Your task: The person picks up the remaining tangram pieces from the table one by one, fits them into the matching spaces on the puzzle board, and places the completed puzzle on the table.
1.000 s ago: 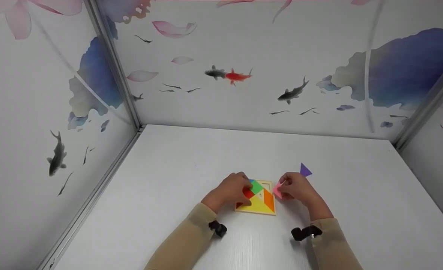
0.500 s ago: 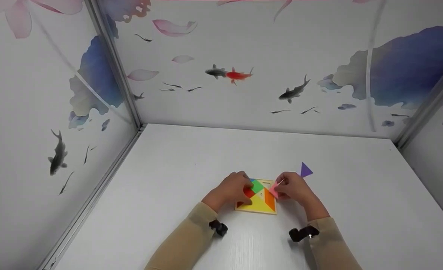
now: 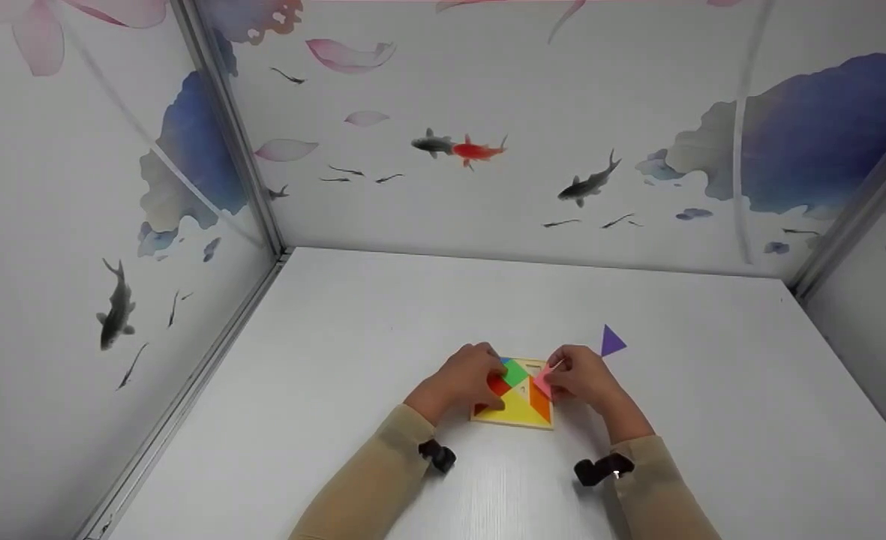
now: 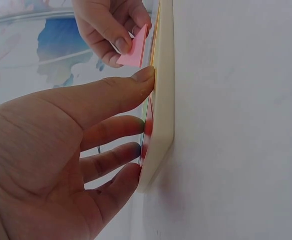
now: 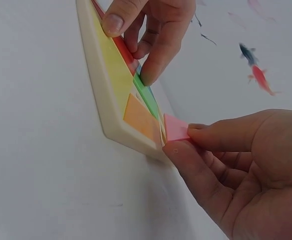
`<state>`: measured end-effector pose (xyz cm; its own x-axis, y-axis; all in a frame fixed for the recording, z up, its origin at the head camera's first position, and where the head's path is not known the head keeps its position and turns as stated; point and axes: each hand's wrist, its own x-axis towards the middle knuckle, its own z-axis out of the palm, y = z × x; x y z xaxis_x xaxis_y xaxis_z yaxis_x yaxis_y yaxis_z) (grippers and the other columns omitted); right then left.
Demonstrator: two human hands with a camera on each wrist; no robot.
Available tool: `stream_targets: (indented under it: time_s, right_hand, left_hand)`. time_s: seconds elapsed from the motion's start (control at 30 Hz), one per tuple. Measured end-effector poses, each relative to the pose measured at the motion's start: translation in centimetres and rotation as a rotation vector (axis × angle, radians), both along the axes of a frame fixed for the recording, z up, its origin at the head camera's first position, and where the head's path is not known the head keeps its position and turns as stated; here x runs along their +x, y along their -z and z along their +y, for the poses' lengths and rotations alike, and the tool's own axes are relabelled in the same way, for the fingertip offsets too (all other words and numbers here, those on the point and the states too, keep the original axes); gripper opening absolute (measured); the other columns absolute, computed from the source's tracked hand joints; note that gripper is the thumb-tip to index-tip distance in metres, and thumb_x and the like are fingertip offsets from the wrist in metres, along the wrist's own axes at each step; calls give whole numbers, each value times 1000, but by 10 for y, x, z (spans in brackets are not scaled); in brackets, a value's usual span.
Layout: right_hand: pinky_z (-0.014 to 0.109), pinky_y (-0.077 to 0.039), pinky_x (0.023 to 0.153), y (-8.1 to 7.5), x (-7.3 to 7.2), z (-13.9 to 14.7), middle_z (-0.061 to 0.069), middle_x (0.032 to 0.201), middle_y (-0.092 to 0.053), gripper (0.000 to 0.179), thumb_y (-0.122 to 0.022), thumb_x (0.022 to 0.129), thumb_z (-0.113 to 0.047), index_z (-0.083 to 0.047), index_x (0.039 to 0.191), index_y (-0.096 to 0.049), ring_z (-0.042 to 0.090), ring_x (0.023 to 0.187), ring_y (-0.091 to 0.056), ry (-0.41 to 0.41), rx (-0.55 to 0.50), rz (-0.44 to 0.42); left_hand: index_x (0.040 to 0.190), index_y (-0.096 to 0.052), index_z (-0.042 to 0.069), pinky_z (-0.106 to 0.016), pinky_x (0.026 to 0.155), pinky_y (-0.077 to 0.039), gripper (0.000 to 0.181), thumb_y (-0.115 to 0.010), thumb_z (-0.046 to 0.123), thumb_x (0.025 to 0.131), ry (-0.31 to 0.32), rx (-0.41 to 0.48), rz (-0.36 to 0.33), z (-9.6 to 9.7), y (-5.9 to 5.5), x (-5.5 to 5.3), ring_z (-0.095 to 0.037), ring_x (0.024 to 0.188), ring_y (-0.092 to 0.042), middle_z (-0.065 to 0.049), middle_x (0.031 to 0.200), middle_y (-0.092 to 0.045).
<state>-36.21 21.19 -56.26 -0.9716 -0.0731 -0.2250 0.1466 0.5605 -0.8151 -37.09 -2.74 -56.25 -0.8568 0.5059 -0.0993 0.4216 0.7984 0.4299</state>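
Note:
A square wooden tangram tray (image 3: 512, 426) lies on the table, holding yellow (image 3: 516, 411), green (image 3: 515, 373), red (image 5: 128, 59) and orange (image 5: 142, 120) pieces, with a bit of blue at its far edge. My left hand (image 3: 461, 381) rests on its left side, thumb and fingertips spread over the pieces, as the left wrist view (image 4: 51, 145) shows. My right hand (image 3: 585, 381) pinches a pink triangle tangram piece (image 5: 174, 129) between thumb and index finger. That piece is tilted at the tray's right edge, over the orange piece's far end; whether it touches the tray I cannot tell.
A purple triangle piece (image 3: 612, 341) lies on the white table (image 3: 382, 322), just beyond my right hand. White walls printed with fish and leaves (image 3: 803, 142) enclose the table at the back and sides. Each wrist carries a small black camera (image 3: 436, 456).
My right hand has moved left with the pink triangle, from beside the tray to above its right edge. The left hand stays in place on the tray.

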Motion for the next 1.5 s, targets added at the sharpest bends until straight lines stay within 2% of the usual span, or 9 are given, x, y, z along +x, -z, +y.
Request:
stream_targets:
  time_s: [0.53, 0.77, 1.03, 1.3, 1.5]
  right_hand:
    - [28, -64, 74, 1, 1, -10, 13, 100, -68, 20, -74, 99, -9, -4, 116, -65, 21, 77, -69, 16, -3, -33]
    - [27, -62, 71, 4, 2, -10, 11, 93, -67, 18, -75, 97, -8, -3, 112, -65, 20, 74, -68, -6, -24, -4]
    - [28, -63, 71, 4, 1, -13, 11, 92, -67, 19, -75, 97, -9, -3, 112, -66, 20, 74, -68, -6, -8, -3]
    - [27, -62, 72, 3, 1, -16, 11, 94, -67, 19, -75, 97, -9, -4, 113, -65, 19, 75, -68, 1, -1, -31]
    - [27, -62, 72, 1, 1, -18, 11, 94, -66, 18, -74, 97, -8, -4, 113, -66, 20, 76, -67, 0, 1, -21]
  left_hand:
    - [133, -76, 23, -30, 111, -51, 53, -91, 35, 84, -11, -13, -22, 0, 3, -3, -18, 123, -53, 1, 136, -61]
    - [134, -75, 22, -30, 109, -51, 55, -91, 35, 83, -18, -8, -34, 1, 1, -1, -18, 124, -52, 2, 136, -61]
    - [132, -76, 23, -30, 108, -51, 53, -91, 36, 83, 0, -21, -6, 1, 1, -2, -18, 124, -53, 2, 135, -62]
    - [132, -76, 22, -30, 109, -51, 53, -92, 35, 83, -4, -13, -19, 1, 0, -2, -18, 124, -53, 2, 135, -62]
    - [133, -76, 22, -30, 109, -51, 54, -92, 35, 83, -4, -12, -16, 1, -1, -2, -17, 123, -53, 2, 134, -62]
